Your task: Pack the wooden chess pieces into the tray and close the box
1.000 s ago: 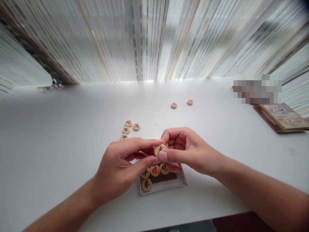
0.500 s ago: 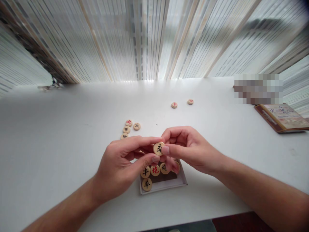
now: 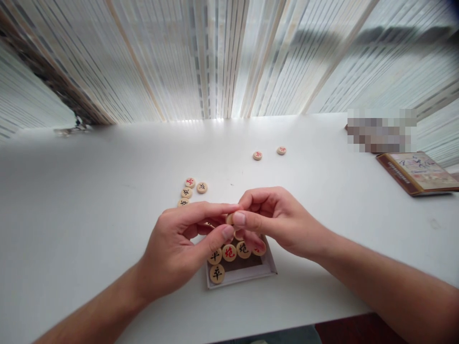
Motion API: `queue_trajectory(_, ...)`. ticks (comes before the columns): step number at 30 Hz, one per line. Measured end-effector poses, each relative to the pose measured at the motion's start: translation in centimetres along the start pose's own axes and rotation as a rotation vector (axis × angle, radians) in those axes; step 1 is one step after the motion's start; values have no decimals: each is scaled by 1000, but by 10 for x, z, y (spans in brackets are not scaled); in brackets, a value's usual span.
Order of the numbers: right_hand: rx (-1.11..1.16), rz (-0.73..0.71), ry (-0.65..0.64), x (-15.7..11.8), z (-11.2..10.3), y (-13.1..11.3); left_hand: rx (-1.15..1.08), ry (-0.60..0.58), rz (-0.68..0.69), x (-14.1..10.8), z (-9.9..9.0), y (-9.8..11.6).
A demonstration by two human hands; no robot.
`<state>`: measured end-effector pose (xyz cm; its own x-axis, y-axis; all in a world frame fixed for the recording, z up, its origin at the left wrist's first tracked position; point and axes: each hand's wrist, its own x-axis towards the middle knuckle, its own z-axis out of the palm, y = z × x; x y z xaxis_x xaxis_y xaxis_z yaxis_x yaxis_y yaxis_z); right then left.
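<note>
A round wooden xiangqi piece [image 3: 229,219] is held above the box, mostly covered by my right thumb. My right hand [image 3: 278,222] is closed on it, thumb over its face and fingers curled behind. My left hand [image 3: 190,241] meets the piece from the left, its index finger along the top edge and its thumb just below. Beneath both hands sits a shallow open box [image 3: 244,273] with several xiangqi pieces in it, among them a red-marked piece [image 3: 229,252] and a black-marked piece [image 3: 217,274] at the near left corner. My hands hide the box's far part.
Beyond my left hand lie a red-marked piece [image 3: 190,182] and several black-marked ones [image 3: 202,187]. Two red-marked pieces [image 3: 257,155] lie farther back. A brown-edged booklet or box [image 3: 416,173] rests at the right. Striped curtains [image 3: 215,57] hang behind the white table [image 3: 89,200].
My right thumb has slid left across the held piece and now covers its black character. A red-marked piece at the box's right shows more clearly. The view has shifted slightly.
</note>
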<state>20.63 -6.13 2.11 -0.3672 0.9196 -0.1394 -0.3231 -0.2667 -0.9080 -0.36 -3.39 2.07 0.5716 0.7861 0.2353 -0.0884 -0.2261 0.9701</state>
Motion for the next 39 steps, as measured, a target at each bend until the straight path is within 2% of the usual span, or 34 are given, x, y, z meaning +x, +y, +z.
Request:
queue_trajectory(6, -107, -72, 44, 0, 1, 1, 47, 135, -37, 0, -1, -2)
queue_trajectory(10, -198, -191, 86, -1, 4, 3, 104, 213, -44, -1, -3, -4)
queue_trajectory(19, -464, -363, 172, -6, 1, 10, 182, 271, 29, -3, -4, -7)
queue_trajectory(25, -523, -426, 174, -7, 0, 11, 229, 288, 78, -4, -5, -6)
queue_trajectory(30, -504, -418, 177, -6, 1, 11, 239, 291, 86, -4, -6, -6)
queue_trajectory(33, -389, -382, 157, -4, 3, 9, 207, 284, 77, -3, -5, -6)
queue_trajectory(39, -78, -142, 103, -3, 6, 5, 82, 228, 8, -3, -3, -7)
